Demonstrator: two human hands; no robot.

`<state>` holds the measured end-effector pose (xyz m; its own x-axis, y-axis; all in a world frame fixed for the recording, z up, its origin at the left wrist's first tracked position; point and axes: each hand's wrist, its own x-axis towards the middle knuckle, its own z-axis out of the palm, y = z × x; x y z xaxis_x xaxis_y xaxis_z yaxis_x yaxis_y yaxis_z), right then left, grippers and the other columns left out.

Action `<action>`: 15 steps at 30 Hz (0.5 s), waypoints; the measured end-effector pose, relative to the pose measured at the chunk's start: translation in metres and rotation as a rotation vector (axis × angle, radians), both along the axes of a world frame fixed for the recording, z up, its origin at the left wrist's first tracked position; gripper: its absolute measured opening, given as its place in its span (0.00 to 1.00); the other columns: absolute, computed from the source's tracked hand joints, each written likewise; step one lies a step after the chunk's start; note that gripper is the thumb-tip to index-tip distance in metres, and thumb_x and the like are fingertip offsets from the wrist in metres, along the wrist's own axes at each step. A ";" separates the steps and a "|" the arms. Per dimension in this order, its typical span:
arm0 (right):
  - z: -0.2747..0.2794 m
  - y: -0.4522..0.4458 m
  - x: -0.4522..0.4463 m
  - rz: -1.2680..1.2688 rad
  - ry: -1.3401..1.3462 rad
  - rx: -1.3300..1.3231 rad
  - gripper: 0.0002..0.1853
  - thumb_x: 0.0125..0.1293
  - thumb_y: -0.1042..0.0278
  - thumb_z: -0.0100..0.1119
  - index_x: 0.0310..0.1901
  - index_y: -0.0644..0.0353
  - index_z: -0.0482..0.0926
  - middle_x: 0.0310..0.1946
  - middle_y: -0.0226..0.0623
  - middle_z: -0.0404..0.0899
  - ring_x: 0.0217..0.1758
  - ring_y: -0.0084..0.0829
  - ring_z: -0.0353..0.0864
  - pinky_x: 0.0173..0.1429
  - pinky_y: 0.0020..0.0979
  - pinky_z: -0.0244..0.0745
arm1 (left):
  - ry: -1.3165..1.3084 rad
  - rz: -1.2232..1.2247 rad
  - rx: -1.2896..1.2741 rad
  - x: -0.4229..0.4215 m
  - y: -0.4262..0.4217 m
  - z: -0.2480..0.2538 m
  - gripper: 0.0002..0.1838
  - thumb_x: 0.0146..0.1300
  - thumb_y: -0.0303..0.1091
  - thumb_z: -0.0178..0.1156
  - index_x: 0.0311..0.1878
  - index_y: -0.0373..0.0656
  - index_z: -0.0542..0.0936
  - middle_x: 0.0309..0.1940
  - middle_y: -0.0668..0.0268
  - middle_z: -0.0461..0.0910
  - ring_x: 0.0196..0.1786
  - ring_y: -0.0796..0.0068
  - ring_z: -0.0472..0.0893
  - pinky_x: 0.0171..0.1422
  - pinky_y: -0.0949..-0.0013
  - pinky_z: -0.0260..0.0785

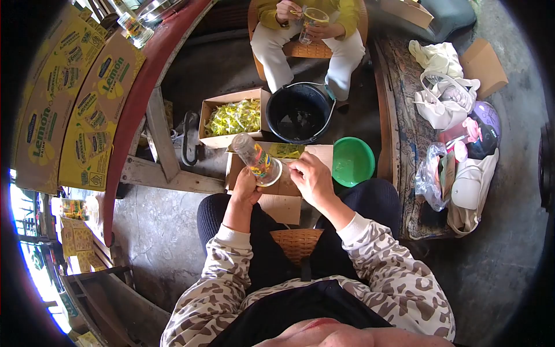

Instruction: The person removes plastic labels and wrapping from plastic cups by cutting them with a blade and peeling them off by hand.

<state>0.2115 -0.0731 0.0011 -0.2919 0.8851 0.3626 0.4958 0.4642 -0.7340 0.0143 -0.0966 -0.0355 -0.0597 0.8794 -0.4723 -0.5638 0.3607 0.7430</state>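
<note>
My left hand (245, 188) is wrapped round a clear glass (250, 151) with a colourful printed band in yellow, red and green. The glass is tilted, with its pale round end towards my right hand. My right hand (312, 178) has thumb and fingers pinched together right beside that end; what they hold, if anything, is too small to make out. Below the glass, an open cardboard box (287, 186) stands in front of my knees, with some yellow packets showing at its far side.
Ahead are a carton (217, 139) of yellow-green strips, a black bucket (272, 124) and a green basin (354, 162). Opposite, a seated person (347, 23) handles a similar glass. Lemon drink cartons (87, 127) stand left on a red-edged table (130, 95); bags (448, 110) lie right.
</note>
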 end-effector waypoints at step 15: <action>0.001 0.015 0.012 -0.054 0.024 -0.282 0.04 0.56 0.72 0.64 0.34 0.60 0.85 0.32 0.40 0.80 0.33 0.40 0.83 0.39 0.37 0.76 | 0.330 -0.200 0.145 -0.008 0.004 0.008 0.17 0.74 0.42 0.54 0.35 0.39 0.80 0.29 0.70 0.78 0.29 0.85 0.73 0.33 0.77 0.67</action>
<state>0.2238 -0.0584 0.0018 -0.2357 0.9660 0.1061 0.4954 0.2133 -0.8421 0.0063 -0.0924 -0.0274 -0.0084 0.9451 -0.3267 -0.2164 0.3172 0.9233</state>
